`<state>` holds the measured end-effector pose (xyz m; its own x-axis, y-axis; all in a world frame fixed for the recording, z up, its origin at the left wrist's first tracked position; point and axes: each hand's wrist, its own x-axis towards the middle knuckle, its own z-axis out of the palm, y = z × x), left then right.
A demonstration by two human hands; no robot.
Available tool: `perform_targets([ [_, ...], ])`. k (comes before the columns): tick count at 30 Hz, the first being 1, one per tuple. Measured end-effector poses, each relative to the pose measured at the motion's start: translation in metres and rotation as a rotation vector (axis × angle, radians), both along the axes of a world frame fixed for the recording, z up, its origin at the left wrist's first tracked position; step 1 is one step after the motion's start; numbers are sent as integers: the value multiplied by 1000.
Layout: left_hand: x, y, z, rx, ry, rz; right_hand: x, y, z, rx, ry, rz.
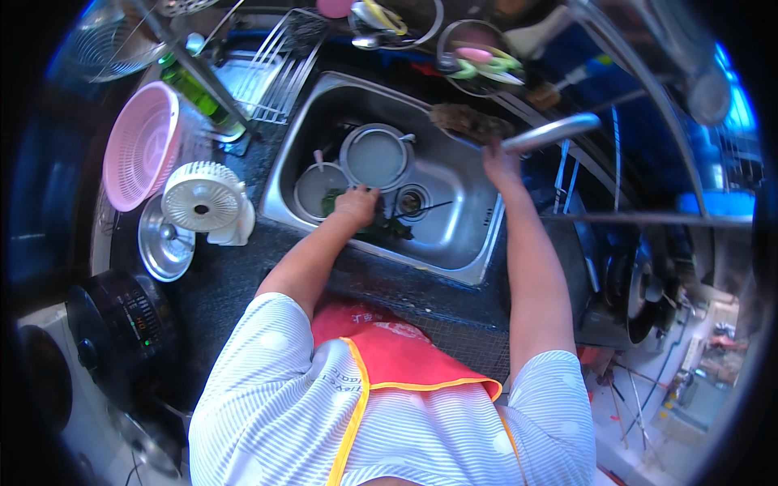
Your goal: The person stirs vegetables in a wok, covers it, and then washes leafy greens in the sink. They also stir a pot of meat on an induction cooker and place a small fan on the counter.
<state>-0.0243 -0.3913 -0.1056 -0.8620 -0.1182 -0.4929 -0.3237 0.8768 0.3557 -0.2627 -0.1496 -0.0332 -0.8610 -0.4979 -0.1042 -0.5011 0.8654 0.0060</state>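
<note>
A stainless steel sink (pixel 453 237) lies before me. In it, my left hand (pixel 357 205) is over the near rim of a round bowl of cloudy water (pixel 377 159), with dark green leaves (pixel 389 226) beneath and beside it. Whether the fingers grip the leaves or the bowl is hidden. A second round vessel (pixel 317 187), with a light handle end sticking up, stands to the left. Across the sink's far right rim, my right hand (pixel 501 165) reaches to the lower end of the metal faucet (pixel 553 130); its fingers are mostly hidden. A brown scrubber or cloth (pixel 471 120) lies beside it.
On the left counter stand a pink plastic colander (pixel 143 146), a small white fan (pixel 203 200), a metal lid (pixel 165 240) and a black electric cooker (pixel 124 334). A wire rack (pixel 276 79) and a green bottle (pixel 191 88) are behind. Pans (pixel 638 291) hang or stand on the right.
</note>
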Motion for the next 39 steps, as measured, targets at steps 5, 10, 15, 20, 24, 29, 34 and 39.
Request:
perform_targets([
  [5,33,-14,28,171,289,53,-21,0,-39,-154,-155,-102],
  [10,122,-49,135,173,1033,186,2,-20,-17,284,164,155],
  [15,173,-137,204,-486,1158,327,14,-22,-11,-73,-5,-374],
  [20,202,-206,190,190,767,549,25,-59,26,-313,-216,-694],
  [24,203,-230,170,303,762,504,27,-56,31,-284,-98,-626],
  [29,195,-224,173,353,837,628,15,-35,11,65,-104,-341],
  [34,185,-215,167,430,910,717,-1,-15,-31,-137,-3,-252],
  [39,173,-218,169,394,881,669,-6,-16,-24,-58,-37,-343],
])
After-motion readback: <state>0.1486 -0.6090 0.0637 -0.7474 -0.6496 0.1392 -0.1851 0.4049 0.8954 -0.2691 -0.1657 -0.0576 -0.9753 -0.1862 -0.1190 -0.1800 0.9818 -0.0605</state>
